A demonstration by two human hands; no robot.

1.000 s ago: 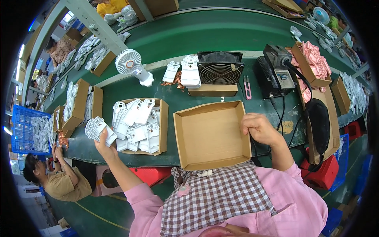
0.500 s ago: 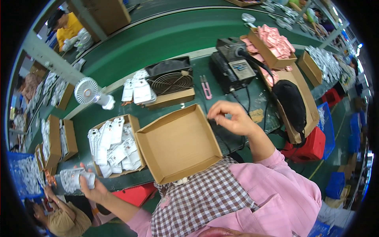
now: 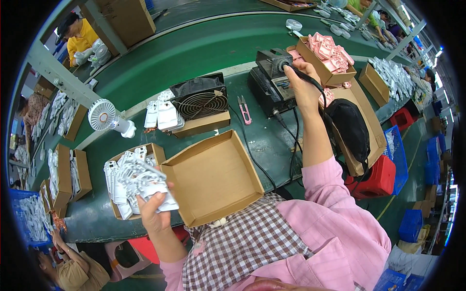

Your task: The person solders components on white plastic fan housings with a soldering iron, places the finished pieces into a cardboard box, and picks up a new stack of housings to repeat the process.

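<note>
My left hand [image 3: 156, 209] is closed on several white plastic casings [image 3: 164, 190], thumb on top. They overlap the right edge of a cardboard box full of similar white pieces [image 3: 120, 182]. Up at the black soldering station [image 3: 264, 89], my right hand [image 3: 306, 89] grips the black handle of a soldering iron [image 3: 302, 73], whose tip end sits at the station's holder. Before me, tilted against my checked apron, stands a shallow open cardboard box [image 3: 213, 179] with nothing in it.
A small white fan [image 3: 103, 115] stands at the left. Behind the shallow box are a black exhaust fan [image 3: 201, 103], stacked white casings [image 3: 164, 114] and pink-handled snips [image 3: 244, 110]. Pink parts [image 3: 330, 51] fill a box at right, near a black pouch [image 3: 347, 128]. Cables cross the bench.
My right hand has moved up and away from the shallow box to the soldering iron. My left hand has come up and right from the bench's left edge, carrying the white casings.
</note>
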